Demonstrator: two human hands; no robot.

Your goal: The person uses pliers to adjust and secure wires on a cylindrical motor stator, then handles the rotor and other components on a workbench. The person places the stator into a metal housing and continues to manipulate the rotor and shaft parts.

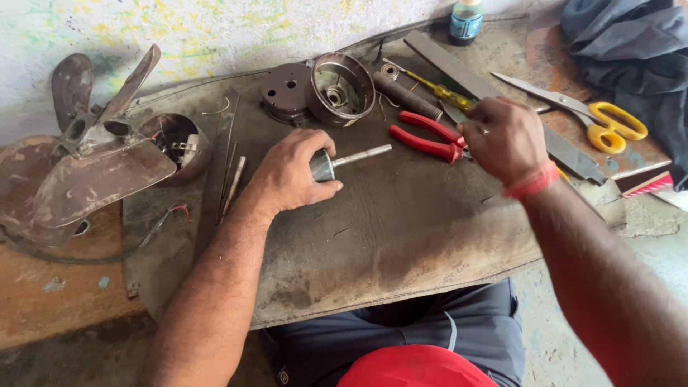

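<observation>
My left hand (pixel 290 175) grips a small metal rotor with a steel shaft (pixel 357 155) that points right, resting it on the brown mat (pixel 387 236). My right hand (pixel 504 140) is closed over the jaw end of red-handled pliers (pixel 424 136), whose handles stick out to the left. A yellow-handled screwdriver (pixel 444 92) lies just behind the right hand. Behind the rotor sit a round metal motor housing (pixel 340 87) and a dark round cover plate (pixel 284 91).
A fan with brown blades (pixel 86 172) and its open motor body (pixel 175 143) stand at the left. Yellow-handled scissors (pixel 595 115), a flat file (pixel 473 79), dark cloth (pixel 631 50) and a small bottle (pixel 466 20) lie at the back right. Thin metal rods (pixel 228 172) lie left of my left hand.
</observation>
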